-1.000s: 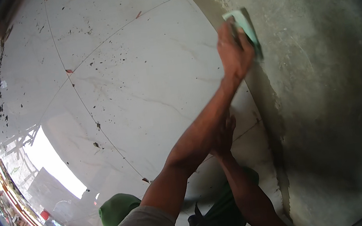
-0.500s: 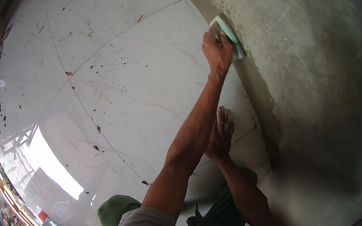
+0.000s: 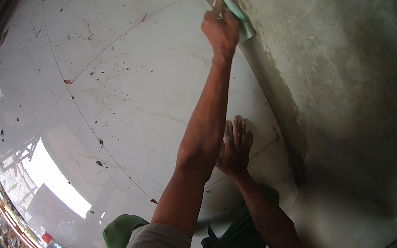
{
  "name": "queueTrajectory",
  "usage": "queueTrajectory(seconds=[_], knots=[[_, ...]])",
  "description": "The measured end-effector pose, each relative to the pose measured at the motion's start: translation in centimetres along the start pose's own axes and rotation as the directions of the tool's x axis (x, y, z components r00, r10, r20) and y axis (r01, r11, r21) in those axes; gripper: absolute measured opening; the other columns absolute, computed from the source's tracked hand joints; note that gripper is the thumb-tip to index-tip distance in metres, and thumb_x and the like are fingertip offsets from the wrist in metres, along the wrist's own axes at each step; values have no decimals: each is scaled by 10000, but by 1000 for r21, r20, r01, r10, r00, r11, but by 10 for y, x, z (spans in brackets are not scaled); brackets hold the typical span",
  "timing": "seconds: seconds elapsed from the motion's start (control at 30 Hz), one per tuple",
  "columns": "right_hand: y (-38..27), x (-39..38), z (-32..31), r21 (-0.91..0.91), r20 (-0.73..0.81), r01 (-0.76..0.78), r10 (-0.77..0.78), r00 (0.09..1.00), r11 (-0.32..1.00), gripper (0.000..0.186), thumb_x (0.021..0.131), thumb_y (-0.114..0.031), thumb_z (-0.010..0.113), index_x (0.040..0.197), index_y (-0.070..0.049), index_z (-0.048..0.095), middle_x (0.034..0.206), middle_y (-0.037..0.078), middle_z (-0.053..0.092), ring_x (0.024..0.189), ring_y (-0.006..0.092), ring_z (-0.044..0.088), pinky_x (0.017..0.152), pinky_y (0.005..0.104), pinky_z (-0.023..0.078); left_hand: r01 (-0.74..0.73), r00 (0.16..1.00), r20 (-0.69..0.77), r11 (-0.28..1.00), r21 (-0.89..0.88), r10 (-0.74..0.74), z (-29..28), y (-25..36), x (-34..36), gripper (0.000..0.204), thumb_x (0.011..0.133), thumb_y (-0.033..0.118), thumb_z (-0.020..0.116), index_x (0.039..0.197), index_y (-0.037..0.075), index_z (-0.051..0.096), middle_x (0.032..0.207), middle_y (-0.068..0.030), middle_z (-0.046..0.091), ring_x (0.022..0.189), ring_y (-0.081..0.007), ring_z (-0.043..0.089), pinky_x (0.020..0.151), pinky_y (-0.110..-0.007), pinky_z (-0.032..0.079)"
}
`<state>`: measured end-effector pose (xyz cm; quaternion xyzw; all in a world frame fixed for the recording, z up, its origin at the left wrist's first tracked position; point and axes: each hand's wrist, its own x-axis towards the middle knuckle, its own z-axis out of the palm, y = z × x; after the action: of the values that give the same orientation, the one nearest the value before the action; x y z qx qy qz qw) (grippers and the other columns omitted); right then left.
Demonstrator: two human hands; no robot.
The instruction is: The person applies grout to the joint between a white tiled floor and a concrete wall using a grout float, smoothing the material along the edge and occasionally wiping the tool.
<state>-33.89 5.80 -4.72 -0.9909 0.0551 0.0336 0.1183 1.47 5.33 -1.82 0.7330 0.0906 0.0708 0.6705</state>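
Note:
My left hand is closed on a pale green float, a flat rectangular tool. Its face is pressed against the grey strip of mortar between the tile edge and the rough wall. The fingers cover the grip, so its shape is hidden. Nearer to me, my right hand lies flat on the glossy pale tiles, fingers spread and holding nothing. The left forearm passes just beside it and covers part of its edge.
A rough grey cement wall fills the right side. Dark crumbs and a small red chip lie along the tile joints. At the lower left are a clear bottle with a red cap and blurred clutter. My green-clad knee is below.
My left hand has slid the float farther away along the mortar strip, slightly leftward in view. My right hand has shifted a little left and its fingers now lie flatter and wider.

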Motion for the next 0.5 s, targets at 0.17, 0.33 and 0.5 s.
queueTrajectory(seconds=[0.17,0.33,0.5], knots=[[16,-5,-2,-35,6,-60,60,998,998,722,976,-440,513,1589,-60,475,1700,235,340,1565,484,312,1215,719,252,-103,994,8,987,-126,105,32,-12,-72,396,945,86,652,1324,52,761,838,-221,659,778,-346,673,751,-467,540],[5,-4,-1,1,2,-28,28,1000,1000,721,976,-449,500,1588,-67,479,1696,236,348,1565,480,316,1212,719,259,-29,998,-54,1000,-4,29,13,-11,-5,388,932,53,663,1304,49,773,796,-197,630,725,-331,625,743,-446,536],[23,-6,-2,-46,-18,-38,37,999,998,726,970,-446,509,1591,-72,480,1697,237,349,1564,478,319,1206,719,271,-139,990,-29,989,39,141,35,1,-53,349,917,28,666,1245,17,787,783,-241,634,749,-365,623,753,-471,520]])
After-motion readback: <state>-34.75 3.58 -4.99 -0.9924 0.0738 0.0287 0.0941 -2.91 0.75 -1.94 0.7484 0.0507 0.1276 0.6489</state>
